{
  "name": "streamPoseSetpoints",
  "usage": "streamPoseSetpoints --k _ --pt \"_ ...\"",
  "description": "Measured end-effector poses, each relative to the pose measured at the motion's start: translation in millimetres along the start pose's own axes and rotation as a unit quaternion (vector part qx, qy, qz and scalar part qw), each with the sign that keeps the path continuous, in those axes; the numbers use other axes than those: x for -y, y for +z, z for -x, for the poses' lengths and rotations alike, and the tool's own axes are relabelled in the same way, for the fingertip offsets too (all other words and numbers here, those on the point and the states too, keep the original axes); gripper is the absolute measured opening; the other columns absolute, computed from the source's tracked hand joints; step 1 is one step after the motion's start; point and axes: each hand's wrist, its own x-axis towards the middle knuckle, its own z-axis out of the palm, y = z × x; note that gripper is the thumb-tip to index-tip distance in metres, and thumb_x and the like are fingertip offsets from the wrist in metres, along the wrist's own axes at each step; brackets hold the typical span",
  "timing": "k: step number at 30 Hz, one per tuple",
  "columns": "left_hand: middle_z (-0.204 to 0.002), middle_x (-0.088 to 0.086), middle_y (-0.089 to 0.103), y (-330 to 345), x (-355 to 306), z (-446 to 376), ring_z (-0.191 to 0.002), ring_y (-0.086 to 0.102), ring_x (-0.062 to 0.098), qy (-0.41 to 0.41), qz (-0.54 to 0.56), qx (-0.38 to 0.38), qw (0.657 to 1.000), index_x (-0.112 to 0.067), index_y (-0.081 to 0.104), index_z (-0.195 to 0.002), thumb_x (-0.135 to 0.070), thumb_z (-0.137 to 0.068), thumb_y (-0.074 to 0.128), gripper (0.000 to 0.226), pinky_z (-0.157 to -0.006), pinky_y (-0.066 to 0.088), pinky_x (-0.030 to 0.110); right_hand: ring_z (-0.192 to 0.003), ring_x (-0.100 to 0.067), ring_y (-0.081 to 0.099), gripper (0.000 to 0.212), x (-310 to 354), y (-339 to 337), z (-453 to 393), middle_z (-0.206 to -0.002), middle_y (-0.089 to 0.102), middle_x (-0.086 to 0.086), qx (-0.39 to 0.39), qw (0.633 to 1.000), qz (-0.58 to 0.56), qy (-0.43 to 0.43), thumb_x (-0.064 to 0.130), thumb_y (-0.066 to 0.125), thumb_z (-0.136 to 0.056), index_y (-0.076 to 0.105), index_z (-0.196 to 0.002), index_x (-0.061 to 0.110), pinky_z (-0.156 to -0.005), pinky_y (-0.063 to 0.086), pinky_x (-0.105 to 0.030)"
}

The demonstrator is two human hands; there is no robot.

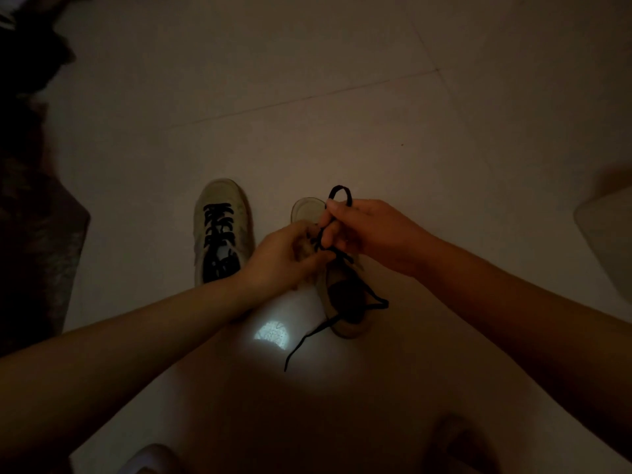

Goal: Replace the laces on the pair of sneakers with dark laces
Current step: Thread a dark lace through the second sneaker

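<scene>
Right hand [369,230] pinched dark lace [340,195] loop above right sneaker [338,285]; left hand [284,254] gripped its upper. Left sneaker [220,227] laced dark.

A pale tiled floor [342,97] filled most of the dim view, with thin grout lines crossing its far part. A small bright patch of light [272,335] lay on the tiles near the bottom centre. A dark rug or mat [37,241] ran along the left edge. A pale, blurred object [608,234] sat at the right edge, too unclear to identify.
</scene>
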Motion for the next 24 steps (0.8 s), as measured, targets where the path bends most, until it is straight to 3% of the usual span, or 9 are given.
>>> streamPoseSetpoints --k 3,8,10,12,15,19,22,24 --pt "-0.074 0.014 0.066 3 3 3 -0.066 0.066 0.033 -0.005 -0.02 0.021 1.0 -0.008 0.063 -0.094 -0.02 -0.09 0.061 0.012 -0.049 0.052 0.032 -0.058 -0.006 0.054 0.03 1 2 -3 -0.063 0.066 0.006 -0.013 1.0 -0.002 0.0 0.031 0.041 -0.099 0.062 -0.084 0.016 -0.062 0.043 -0.019" --pt "-0.077 0.009 0.067 6 14 7 -0.065 0.064 0.017 -0.046 -0.007 0.018 0.999 -0.016 0.066 -0.095 -0.014 -0.09 0.061 0.008 -0.048 0.051 0.022 -0.056 -0.002 0.054 0.022 4 4 0 -0.071 0.066 0.006 0.01 0.999 -0.024 0.019 0.028 0.043 -0.099 0.06 -0.095 0.014 -0.057 0.043 -0.016" --pt "-0.077 0.012 0.067 7 18 7 -0.063 0.063 0.018 -0.086 0.032 -0.003 0.996 -0.007 0.067 -0.095 -0.01 -0.089 0.061 0.009 -0.047 0.05 0.019 -0.059 -0.003 0.055 0.015 4 6 1 -0.079 0.067 0.005 0.012 0.999 0.044 0.026 0.026 0.051 -0.095 0.056 -0.106 0.017 -0.054 0.044 -0.016" --pt "-0.074 0.014 0.065 9 20 8 -0.056 0.063 0.014 -0.127 0.095 -0.028 0.987 0.003 0.065 -0.095 -0.006 -0.09 0.059 0.012 -0.045 0.048 0.017 -0.066 -0.006 0.059 0.031 -3 2 -2 -0.09 0.069 0.0 -0.016 0.987 0.156 0.038 0.026 0.06 -0.09 0.051 -0.118 0.018 -0.06 0.047 -0.021" --pt "-0.069 0.01 0.064 11 23 11 -0.045 0.058 0.002 -0.155 0.13 -0.055 0.978 0.002 0.065 -0.095 -0.006 -0.09 0.058 0.011 -0.042 0.044 0.013 -0.089 -0.016 0.062 0.028 -19 -8 -7 -0.104 0.066 -0.005 -0.069 0.943 0.325 0.001 0.025 0.065 -0.087 0.062 -0.113 0.016 -0.077 0.049 -0.029" --pt "-0.066 0.009 0.063 13 28 12 -0.052 0.059 0.012 -0.167 0.108 -0.075 0.977 0.003 0.066 -0.094 -0.009 -0.09 0.06 0.014 -0.04 0.044 0.014 -0.096 -0.016 0.048 0.016 -43 -7 -2 -0.102 0.049 0.0 -0.08 0.858 0.504 -0.061 0.026 0.063 -0.087 0.072 -0.1 0.02 -0.073 0.035 -0.023" --pt "-0.066 0.01 0.064 17 28 10 -0.055 0.059 0.018 -0.158 0.086 -0.074 0.981 0.005 0.066 -0.092 -0.007 -0.09 0.06 0.014 -0.04 0.045 0.015 -0.119 -0.021 0.036 0.019 -57 -5 -5 -0.128 0.047 -0.002 -0.088 0.803 0.581 -0.1 0.029 0.061 -0.086 0.073 -0.101 0.026 -0.089 0.036 -0.028" --pt "-0.066 0.009 0.064 19 28 9 -0.057 0.06 0.02 -0.151 0.077 -0.072 0.983 0.004 0.066 -0.088 -0.008 -0.089 0.061 0.013 -0.041 0.047 0.016 -0.133 -0.024 0.025 0.02 -62 -4 -9 -0.144 0.038 -0.002 -0.069 0.802 0.584 -0.101 0.029 0.063 -0.084 0.073 -0.101 0.026 -0.103 0.031 -0.035"
